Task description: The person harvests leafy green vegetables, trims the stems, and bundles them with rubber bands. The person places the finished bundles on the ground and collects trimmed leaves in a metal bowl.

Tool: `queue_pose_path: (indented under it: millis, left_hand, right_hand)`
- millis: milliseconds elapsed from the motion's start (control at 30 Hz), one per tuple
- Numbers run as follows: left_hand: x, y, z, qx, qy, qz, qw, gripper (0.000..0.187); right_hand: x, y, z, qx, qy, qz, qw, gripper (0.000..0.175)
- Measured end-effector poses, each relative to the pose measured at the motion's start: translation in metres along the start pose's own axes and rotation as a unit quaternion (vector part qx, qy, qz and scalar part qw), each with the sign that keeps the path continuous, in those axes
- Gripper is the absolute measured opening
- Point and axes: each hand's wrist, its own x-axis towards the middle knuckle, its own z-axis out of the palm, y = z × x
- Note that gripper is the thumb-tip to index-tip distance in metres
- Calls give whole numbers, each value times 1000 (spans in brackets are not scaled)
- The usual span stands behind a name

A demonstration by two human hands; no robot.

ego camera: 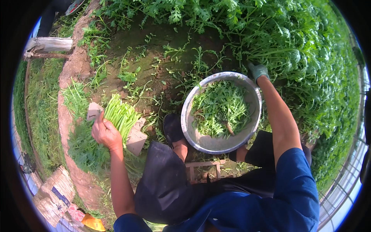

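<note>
My bare left hand point(107, 133) lies over a bunch of cut leafy greens, its fingers partly curled. The pale green stems point(121, 116) fan out beside it, and the leaves point(87, 150) spread below. Whether the fingers grip the bunch, I cannot tell. Cardboard-like pieces point(136, 140) show around the stems. My right hand, in a grey-green glove point(259, 71), reaches to the base of the standing leafy crop point(278, 49); its fingertips are hidden in shadow and foliage. Between my feet stands a round metal-looking basin point(185, 121) holding loose greens point(217, 101) and a small brown-handled tool point(229, 129).
A low wooden stool or frame point(205, 164) sits behind the basin. An earth ridge point(68, 116) runs along the left, with a weathered wooden post point(49, 44) across it. A flattened carton point(55, 194) and an orange item point(93, 222) lie at lower left.
</note>
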Motion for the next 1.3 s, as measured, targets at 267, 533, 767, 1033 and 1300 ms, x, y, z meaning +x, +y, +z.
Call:
queue_pose_path:
  millis: [267, 533, 767, 1033, 1300]
  left_hand:
    - [2, 4, -2, 25, -29, -24, 999, 30]
    - [1, 2, -1, 2, -43, -44, 998, 33]
    - [2, 2, 0, 13, -20, -11, 1000, 33]
    - [2, 4, 0, 16, -20, -21, 999, 33]
    - [1, 3, -2, 32, -23, -27, 999, 31]
  right_hand:
    - [28, -5, 18, -29, 134, 7, 990, 70]
    - [19, -26, 17, 37, 243, 5, 969, 63]
    - [40, -23, 25, 102, 253, -12, 962, 65]
    - [57, -27, 23, -22, 152, 19, 988, 66]
    - [58, -62, 0, -18, 126, 77, 989, 62]
